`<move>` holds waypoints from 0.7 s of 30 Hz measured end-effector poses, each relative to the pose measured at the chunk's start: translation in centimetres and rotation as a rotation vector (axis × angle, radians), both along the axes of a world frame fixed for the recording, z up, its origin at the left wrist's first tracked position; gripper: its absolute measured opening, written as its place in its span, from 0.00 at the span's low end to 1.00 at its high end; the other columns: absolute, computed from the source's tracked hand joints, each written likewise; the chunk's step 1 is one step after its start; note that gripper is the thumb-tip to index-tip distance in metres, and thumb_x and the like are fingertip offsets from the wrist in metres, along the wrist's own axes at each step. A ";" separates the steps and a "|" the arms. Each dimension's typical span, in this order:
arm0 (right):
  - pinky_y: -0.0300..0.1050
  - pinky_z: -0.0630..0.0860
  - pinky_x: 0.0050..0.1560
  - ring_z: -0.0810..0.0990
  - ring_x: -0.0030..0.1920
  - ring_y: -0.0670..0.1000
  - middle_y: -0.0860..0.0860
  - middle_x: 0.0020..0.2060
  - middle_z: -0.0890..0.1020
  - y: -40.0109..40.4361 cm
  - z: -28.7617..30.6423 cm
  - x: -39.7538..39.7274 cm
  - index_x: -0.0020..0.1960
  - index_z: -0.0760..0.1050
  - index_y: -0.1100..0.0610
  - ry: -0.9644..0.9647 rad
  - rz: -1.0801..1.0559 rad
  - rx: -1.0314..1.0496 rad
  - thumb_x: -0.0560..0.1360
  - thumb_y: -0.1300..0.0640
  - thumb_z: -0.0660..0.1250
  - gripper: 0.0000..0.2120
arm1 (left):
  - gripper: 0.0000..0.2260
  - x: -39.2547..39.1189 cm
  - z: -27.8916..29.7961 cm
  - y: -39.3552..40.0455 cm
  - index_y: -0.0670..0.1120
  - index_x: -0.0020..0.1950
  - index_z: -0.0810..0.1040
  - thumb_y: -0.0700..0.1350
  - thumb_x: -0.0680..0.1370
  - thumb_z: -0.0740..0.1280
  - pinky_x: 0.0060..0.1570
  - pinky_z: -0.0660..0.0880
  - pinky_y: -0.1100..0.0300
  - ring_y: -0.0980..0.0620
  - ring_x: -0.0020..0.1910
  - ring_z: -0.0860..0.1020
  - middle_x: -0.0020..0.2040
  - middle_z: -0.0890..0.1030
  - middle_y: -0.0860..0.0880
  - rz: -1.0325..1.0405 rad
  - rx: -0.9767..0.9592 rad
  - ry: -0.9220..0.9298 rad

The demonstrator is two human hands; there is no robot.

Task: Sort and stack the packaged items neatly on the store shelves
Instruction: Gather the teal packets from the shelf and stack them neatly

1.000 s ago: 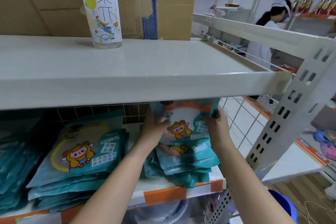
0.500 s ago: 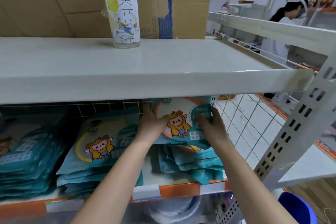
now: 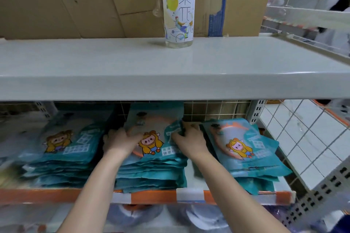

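Head view of a two-tier store shelf. On the lower shelf (image 3: 191, 194), edged with an orange strip, lie three stacks of teal pouches printed with a cartoon figure: a left stack (image 3: 62, 149), a middle stack (image 3: 151, 168) and a right stack (image 3: 244, 149), the last leaning toward the right. Both hands reach under the upper shelf (image 3: 170, 73) to the top pouch (image 3: 151, 138) of the middle stack. The left hand (image 3: 119, 141) rests on the pouch's left part, fingers bent over its face; whether this grip pinches the pouch cannot be told. The right hand (image 3: 189, 138) grips the pouch's right edge, which is crumpled between its fingers. A wire grid backs the lower shelf. On the upper shelf a labelled clear bottle (image 3: 179, 9) stands upright in front of cardboard boxes (image 3: 79, 2).
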State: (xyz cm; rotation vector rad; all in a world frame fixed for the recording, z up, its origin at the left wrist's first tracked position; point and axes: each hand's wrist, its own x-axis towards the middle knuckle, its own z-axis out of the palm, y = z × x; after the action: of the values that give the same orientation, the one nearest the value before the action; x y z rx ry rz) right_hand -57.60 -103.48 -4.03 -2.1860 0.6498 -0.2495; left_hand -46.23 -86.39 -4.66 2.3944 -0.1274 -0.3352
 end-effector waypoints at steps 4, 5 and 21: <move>0.54 0.74 0.61 0.76 0.59 0.58 0.56 0.64 0.75 -0.3 -0.7 0.1 0.69 0.66 0.51 0.051 0.017 0.110 0.76 0.47 0.60 0.23 | 0.52 1.3 -2.2 0.1 0.49 0.76 0.59 0.75 0.57 0.58 0.64 0.70 0.42 0.39 0.61 0.76 0.69 0.72 0.43 -0.012 0.022 0.089; 0.53 0.76 0.59 0.79 0.57 0.57 0.56 0.62 0.77 -0.4 -0.7 0.0 0.70 0.64 0.52 0.026 0.035 0.210 0.77 0.48 0.60 0.23 | 0.52 0.8 -1.3 -0.2 0.50 0.77 0.54 0.74 0.58 0.59 0.65 0.68 0.41 0.39 0.62 0.75 0.70 0.71 0.42 0.003 0.047 0.084; 0.49 0.70 0.48 0.76 0.55 0.60 0.59 0.55 0.79 -15.8 -3.3 -11.3 0.60 0.70 0.61 0.201 -0.625 -0.043 0.74 0.47 0.63 0.21 | 0.17 -12.0 -0.2 -19.5 0.44 0.61 0.74 0.51 0.76 0.62 0.56 0.74 0.53 0.43 0.58 0.76 0.58 0.78 0.43 -0.515 0.038 -0.114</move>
State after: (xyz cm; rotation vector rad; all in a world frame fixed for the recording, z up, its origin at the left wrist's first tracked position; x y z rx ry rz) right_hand -68.95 -119.32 -7.30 -2.0055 1.4478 -0.3683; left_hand -58.21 -105.88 -4.90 2.3902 -0.8032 -0.4365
